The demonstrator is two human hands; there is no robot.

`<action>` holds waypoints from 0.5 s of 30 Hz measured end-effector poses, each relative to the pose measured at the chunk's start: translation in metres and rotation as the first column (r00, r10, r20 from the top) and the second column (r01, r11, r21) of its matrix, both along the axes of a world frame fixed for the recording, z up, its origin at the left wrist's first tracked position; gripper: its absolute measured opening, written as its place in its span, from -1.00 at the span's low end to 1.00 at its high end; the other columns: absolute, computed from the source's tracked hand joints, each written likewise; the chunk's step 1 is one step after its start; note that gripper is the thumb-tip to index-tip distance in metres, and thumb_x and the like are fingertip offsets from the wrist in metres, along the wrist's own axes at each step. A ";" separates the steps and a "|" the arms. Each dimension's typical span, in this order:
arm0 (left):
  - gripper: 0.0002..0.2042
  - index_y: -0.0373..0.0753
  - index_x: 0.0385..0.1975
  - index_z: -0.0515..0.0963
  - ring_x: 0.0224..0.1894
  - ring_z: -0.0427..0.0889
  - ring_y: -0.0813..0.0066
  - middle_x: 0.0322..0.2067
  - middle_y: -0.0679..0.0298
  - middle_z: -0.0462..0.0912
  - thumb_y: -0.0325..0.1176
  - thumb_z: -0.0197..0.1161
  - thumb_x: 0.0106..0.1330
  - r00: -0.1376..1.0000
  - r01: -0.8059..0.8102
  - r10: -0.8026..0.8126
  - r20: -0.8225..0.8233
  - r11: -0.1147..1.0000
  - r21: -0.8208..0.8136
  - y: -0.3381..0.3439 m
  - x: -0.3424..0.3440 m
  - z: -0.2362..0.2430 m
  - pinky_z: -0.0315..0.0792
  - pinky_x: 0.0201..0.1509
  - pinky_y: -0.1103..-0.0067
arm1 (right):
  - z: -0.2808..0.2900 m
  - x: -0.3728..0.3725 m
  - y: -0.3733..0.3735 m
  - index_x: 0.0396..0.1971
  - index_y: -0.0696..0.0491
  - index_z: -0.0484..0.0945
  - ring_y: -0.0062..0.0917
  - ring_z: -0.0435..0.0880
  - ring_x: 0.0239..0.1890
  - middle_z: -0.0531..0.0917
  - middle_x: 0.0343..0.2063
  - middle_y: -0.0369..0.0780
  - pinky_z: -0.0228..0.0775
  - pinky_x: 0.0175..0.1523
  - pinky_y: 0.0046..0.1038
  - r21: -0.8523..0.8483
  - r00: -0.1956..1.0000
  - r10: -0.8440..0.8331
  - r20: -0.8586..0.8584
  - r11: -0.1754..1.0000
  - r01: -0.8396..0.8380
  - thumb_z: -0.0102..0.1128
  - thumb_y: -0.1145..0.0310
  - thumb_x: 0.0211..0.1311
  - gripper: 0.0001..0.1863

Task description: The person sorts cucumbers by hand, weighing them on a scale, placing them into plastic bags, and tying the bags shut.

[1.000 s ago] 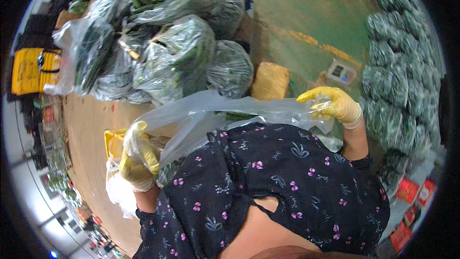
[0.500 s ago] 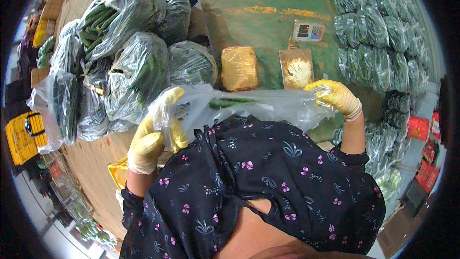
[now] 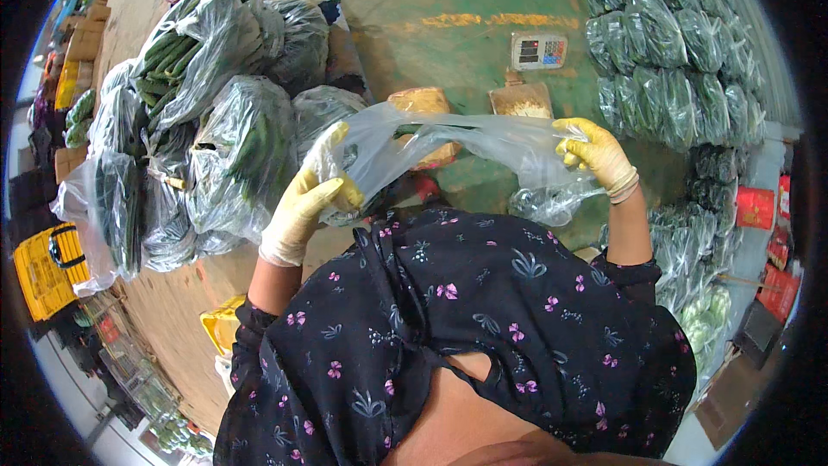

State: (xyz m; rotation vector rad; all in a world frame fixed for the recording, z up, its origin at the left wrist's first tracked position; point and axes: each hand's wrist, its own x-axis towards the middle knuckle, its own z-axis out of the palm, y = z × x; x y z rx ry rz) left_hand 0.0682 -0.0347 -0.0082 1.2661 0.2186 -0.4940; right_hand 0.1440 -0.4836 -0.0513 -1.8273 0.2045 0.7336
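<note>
A clear plastic bag (image 3: pixel 379 147) is stretched between my two hands in front of my chest, its top edge bowed and loose folds hanging down. My left hand (image 3: pixel 315 194), in a yellowish glove, grips one end of it with the fingers pointing up. At the other end my right hand (image 3: pixel 597 155), gloved the same way, pinches the plastic between thumb and fingers. Beyond the bag lies a brown block wrapped in tape (image 3: pixel 419 101), partly hidden by the plastic. A scale with a worn platform (image 3: pixel 522 99) and a keypad display (image 3: pixel 539 52) stands beside it.
Big clear bags of cucumbers (image 3: pixel 241 142) are heaped at the left. Rows of bagged green vegetables (image 3: pixel 660 99) are stacked on the right. A yellow crate (image 3: pixel 50 272) sits at the far left, another yellow container (image 3: pixel 221 324) by my left elbow, and red boxes (image 3: pixel 755 207) at the far right.
Both hands have lifted the bag a little away from my body, and my left hand has shifted right. The bag now arches upward, covering parts of the taped block and scale.
</note>
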 end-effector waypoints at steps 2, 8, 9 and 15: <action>-0.24 -0.18 0.38 0.08 -0.35 0.57 0.55 -0.35 0.23 0.62 -0.16 0.29 0.20 1.000 0.009 -0.009 -0.022 0.999 -0.034 0.001 0.000 -0.006 0.40 -0.23 0.64 | 0.000 0.009 0.009 -0.04 0.01 0.57 -0.78 0.52 -0.51 0.65 -0.44 -0.36 0.28 -0.46 -0.72 -0.034 0.996 -0.087 0.025 0.996 0.088 0.13 0.45 0.18 -0.68; -0.29 -0.13 0.38 0.09 -0.18 0.56 0.53 -0.04 0.24 0.53 -0.27 0.26 0.24 0.996 -0.022 0.014 -0.089 0.996 -0.086 -0.004 -0.017 -0.011 0.43 -0.04 0.58 | -0.023 0.047 0.029 -0.05 0.06 0.58 -0.76 0.50 -0.52 0.66 -0.42 -0.33 0.29 -0.41 -0.74 0.180 0.975 -0.217 0.043 0.962 0.206 0.12 0.50 0.14 -0.67; -0.30 -0.13 0.38 0.09 -0.18 0.55 0.54 -0.01 0.25 0.51 -0.29 0.25 0.24 0.993 -0.049 0.035 -0.112 0.992 -0.119 -0.005 -0.021 -0.012 0.43 -0.03 0.58 | -0.029 0.054 0.033 -0.06 0.08 0.57 -0.76 0.50 -0.51 0.66 -0.42 -0.32 0.30 -0.39 -0.73 0.223 0.976 -0.212 0.050 0.955 0.196 0.13 0.51 0.13 -0.67; -0.31 -0.14 0.38 0.05 -0.25 0.59 0.41 -0.30 0.15 0.61 -0.26 0.20 0.28 0.974 -0.149 0.113 -0.195 0.972 -0.182 -0.001 -0.042 -0.033 0.43 -0.04 0.52 | -0.061 0.098 0.082 -0.05 0.18 0.54 -0.69 0.53 -0.47 0.64 -0.41 -0.27 0.34 -0.37 -0.69 0.376 0.984 -0.178 -0.007 0.911 0.168 0.19 0.57 0.10 -0.65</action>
